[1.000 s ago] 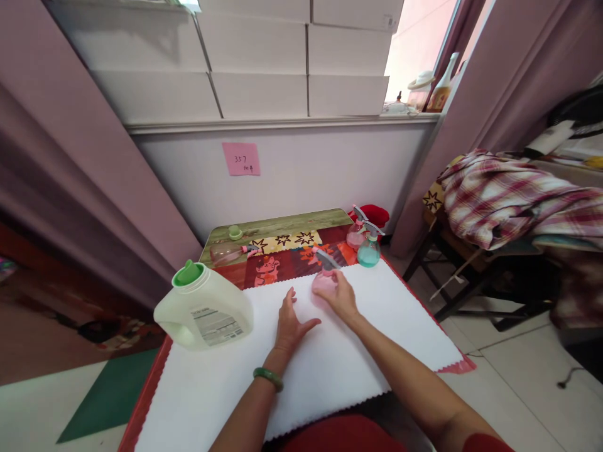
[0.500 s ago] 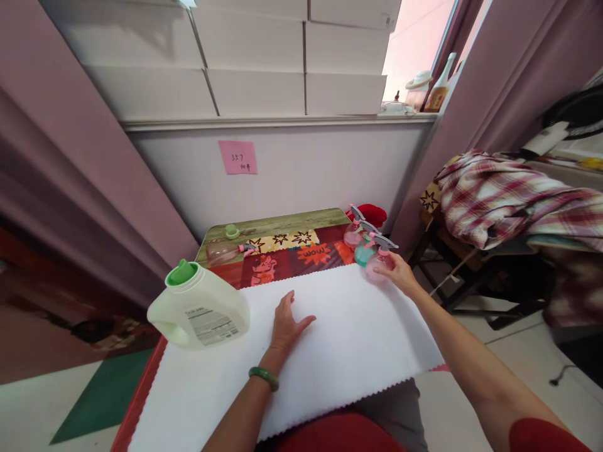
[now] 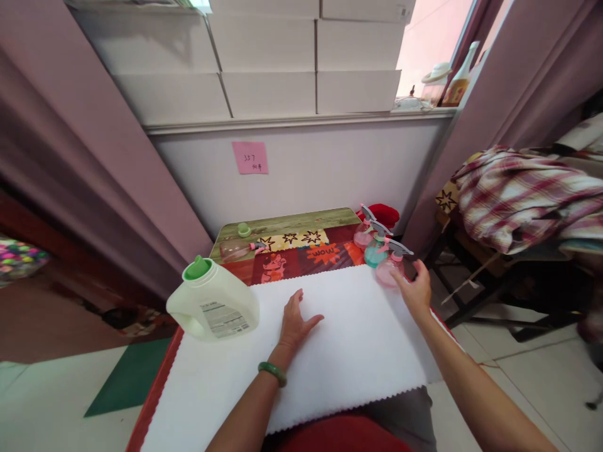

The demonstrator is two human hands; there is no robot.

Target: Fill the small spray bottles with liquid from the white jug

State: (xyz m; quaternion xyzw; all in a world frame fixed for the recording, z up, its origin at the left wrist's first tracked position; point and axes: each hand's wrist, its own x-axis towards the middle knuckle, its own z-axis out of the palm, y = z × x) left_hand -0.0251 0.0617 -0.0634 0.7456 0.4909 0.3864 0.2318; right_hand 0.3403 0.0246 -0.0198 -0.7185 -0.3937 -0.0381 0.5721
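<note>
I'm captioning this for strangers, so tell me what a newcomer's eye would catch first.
First, the big pale jug on the left of the white mat. Next, three spray bottles grouped on the right, by the right hand. Then the pink note on the wall behind.

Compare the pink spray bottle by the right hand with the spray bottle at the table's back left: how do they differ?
The pink spray bottle stands upright, while the back-left spray bottle lies on its side. The pink spray bottle is on the white sheet; the back-left spray bottle is on the wood-patterned surface. The open right hand is beside the pink one; no hand is near the back-left one. Both have pink-and-gray spray heads.
</note>
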